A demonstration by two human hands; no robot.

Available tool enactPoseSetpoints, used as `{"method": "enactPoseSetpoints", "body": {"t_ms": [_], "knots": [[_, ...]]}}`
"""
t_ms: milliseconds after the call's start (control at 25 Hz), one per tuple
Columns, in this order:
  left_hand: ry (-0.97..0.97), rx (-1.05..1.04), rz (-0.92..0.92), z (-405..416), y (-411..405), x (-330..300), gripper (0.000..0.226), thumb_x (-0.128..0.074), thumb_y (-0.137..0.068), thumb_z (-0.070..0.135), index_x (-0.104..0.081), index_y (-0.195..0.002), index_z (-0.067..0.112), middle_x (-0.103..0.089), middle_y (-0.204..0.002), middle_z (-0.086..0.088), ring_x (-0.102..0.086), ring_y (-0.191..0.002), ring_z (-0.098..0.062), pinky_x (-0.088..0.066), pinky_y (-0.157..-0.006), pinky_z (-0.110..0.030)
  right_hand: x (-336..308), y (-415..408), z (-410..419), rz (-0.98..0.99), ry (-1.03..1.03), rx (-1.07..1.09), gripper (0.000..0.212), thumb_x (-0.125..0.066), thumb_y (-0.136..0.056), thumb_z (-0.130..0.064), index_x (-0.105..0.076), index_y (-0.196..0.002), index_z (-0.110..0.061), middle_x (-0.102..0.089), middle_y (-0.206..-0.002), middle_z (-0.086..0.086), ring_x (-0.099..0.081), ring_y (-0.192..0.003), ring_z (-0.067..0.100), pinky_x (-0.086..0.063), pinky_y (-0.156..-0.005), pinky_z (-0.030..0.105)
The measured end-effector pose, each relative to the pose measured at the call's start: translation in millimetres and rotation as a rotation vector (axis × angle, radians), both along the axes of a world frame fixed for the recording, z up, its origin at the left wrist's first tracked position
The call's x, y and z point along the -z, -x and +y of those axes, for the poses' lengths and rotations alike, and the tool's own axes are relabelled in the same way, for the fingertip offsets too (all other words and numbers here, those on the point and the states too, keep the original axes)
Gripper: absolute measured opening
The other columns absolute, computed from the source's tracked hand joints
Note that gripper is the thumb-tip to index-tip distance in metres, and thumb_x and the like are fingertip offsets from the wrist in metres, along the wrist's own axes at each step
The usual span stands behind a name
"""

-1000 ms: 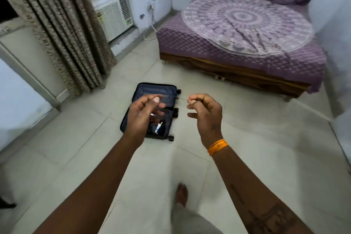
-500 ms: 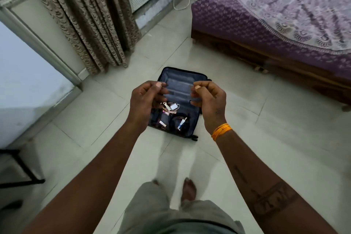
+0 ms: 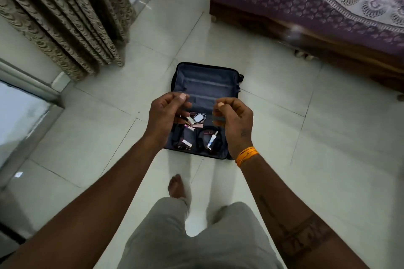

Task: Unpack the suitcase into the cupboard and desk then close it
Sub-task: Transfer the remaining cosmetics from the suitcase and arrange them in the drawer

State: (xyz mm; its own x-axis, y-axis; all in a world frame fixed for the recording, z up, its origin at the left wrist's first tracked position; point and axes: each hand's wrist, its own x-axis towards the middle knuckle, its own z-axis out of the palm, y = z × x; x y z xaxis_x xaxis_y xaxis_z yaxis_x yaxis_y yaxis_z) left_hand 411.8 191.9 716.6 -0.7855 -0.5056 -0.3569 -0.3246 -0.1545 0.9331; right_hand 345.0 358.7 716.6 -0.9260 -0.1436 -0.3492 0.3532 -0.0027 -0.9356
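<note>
Head view: person's walked up much closer to the open dark-blue soft suitcase [image 3: 205, 91] on the floor, left hand [image 3: 167, 113] and right hand [image 3: 235, 120] both loosely curled and empty, so unpacking hasn't restarted yet.

A dark blue suitcase [image 3: 205, 85] lies open flat on the floor, straight below and beyond both hands. Its far half shows bare lining; the near half, under the hands, holds black headphones [image 3: 207, 140], a white charger [image 3: 198, 117] and small tubes.

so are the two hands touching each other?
Apart. The head view shows the suitcase's grey lining in a clear gap between the left hand and the right hand.
</note>
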Motion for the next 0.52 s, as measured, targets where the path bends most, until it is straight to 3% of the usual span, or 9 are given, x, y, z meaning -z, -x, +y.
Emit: {"method": "enactPoseSetpoints", "body": {"t_ms": [280,520], "knots": [[-0.045,-0.008,-0.114,-60.6,55.0,118.2,0.027,-0.063,-0.101,0.027,-0.074,-0.111,0.004,-0.077,-0.088,-0.005,-0.068,-0.068,-0.015,-0.054,-0.061,-0.029,119.4,52.7,-64.4,-0.133,-0.044,-0.004,0.011,-0.063,-0.096,-0.005,-0.072,-0.098,0.000,-0.073,-0.081,0.004,-0.069,-0.077,0.021,-0.058,-0.066,0.036],[-0.084,-0.079,-0.123,-62.3,102.2,291.2,0.022,-0.062,-0.103,0.022,-0.069,-0.116,0.006,-0.075,-0.091,-0.011,-0.066,-0.060,-0.015,-0.052,-0.050,-0.024,295.7,112.9,-60.9,-0.133,-0.113,-0.025,0.010,-0.063,-0.095,-0.005,-0.071,-0.092,-0.009,-0.072,-0.084,0.007,-0.066,-0.074,0.019,-0.056,-0.062,0.032]]}}
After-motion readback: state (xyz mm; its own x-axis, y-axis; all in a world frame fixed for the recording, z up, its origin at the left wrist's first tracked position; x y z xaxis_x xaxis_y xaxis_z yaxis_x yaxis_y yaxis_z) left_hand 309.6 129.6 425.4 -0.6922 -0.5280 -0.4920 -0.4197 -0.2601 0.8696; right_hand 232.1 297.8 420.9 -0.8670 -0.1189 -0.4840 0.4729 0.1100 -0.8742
